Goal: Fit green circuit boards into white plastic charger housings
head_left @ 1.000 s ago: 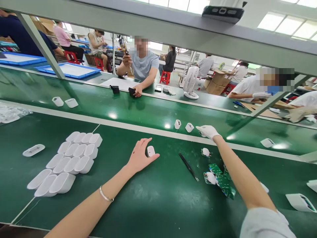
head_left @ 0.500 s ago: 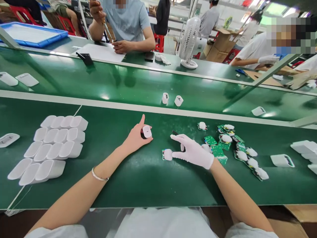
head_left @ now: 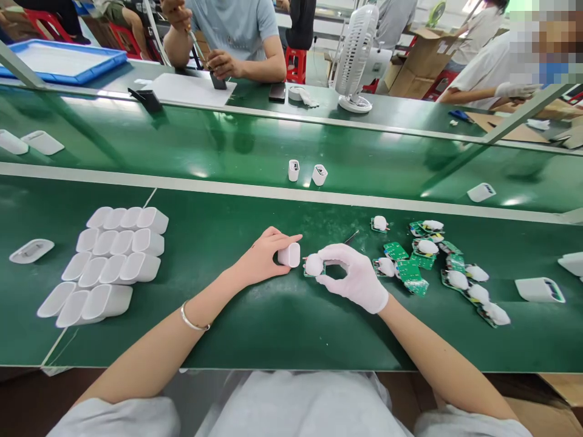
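Observation:
My bare left hand (head_left: 262, 258) grips a small white plastic charger housing (head_left: 289, 255) between thumb and fingers, tipped on its side. Close to its right, my white-gloved right hand (head_left: 353, 274) pinches a small green circuit board topped by a white lump (head_left: 314, 265). A narrow gap separates board and housing. Behind the gloved fingers lies a thin dark tool (head_left: 351, 237), partly hidden. More circuit boards (head_left: 412, 273), several with white lumps, are scattered to the right of that hand.
Rows of white housings (head_left: 109, 267) stand at the left. One white piece (head_left: 31, 250) lies beyond them. Two filled housings (head_left: 306, 172) stand on the green belt (head_left: 218, 152) past the pale rail. Another housing (head_left: 540, 290) lies at right. A co-worker (head_left: 228, 36) sits opposite, near a fan (head_left: 357, 54).
My left hand has turned the housing and brought it toward the board. My right hand's fingers, spread before, have closed on the circuit board, which is now nearer the housing.

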{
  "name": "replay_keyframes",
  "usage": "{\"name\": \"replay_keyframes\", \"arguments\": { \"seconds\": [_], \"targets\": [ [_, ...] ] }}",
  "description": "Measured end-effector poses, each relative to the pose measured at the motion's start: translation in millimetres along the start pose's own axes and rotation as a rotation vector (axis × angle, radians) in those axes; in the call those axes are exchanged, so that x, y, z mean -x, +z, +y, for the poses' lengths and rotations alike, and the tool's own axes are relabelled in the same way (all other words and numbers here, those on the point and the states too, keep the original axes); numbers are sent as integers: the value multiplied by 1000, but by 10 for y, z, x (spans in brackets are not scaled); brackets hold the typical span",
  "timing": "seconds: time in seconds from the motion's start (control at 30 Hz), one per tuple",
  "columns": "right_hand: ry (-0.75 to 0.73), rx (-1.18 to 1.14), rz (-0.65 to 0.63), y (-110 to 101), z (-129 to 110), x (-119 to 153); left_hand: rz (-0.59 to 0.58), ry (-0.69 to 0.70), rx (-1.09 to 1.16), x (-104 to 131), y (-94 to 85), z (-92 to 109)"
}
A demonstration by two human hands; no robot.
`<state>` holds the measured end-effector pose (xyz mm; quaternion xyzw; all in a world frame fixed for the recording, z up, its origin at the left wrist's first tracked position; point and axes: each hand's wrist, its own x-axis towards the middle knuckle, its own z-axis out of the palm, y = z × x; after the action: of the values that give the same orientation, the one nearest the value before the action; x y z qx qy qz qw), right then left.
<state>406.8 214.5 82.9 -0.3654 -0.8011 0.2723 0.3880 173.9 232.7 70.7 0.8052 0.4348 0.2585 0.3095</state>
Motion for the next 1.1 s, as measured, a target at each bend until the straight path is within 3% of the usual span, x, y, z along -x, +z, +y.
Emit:
{"name": "replay_keyframes", "arguments": {
  "seconds": [0.1,0.2,0.57,0.73,0.8,0.9,1.0,1.1],
  "targets": [
    [-101,64,111,32,-18,7,-54,56,-21,11,3,0],
    [-188,164,139,92,-4,21,-79,106,-37,17,13,4],
    [-37,369,-92,227,52,84,-94,130,-96,25,34,25],
    [-115,512,-52,214,-103,49,-105,61,-56,27,55,61],
    [-177,500,-33,187,-139,40,-136,9,9,23,69,76],
    [-242,467,-113,189,-140,41,-162,14,133,13,93,77],
    [-218,427,-204,230,-107,36,-130,47,192,3,109,58],
    [-153,359,-150,190,-45,6,-131,21,173,0,99,43]
  ]
}}
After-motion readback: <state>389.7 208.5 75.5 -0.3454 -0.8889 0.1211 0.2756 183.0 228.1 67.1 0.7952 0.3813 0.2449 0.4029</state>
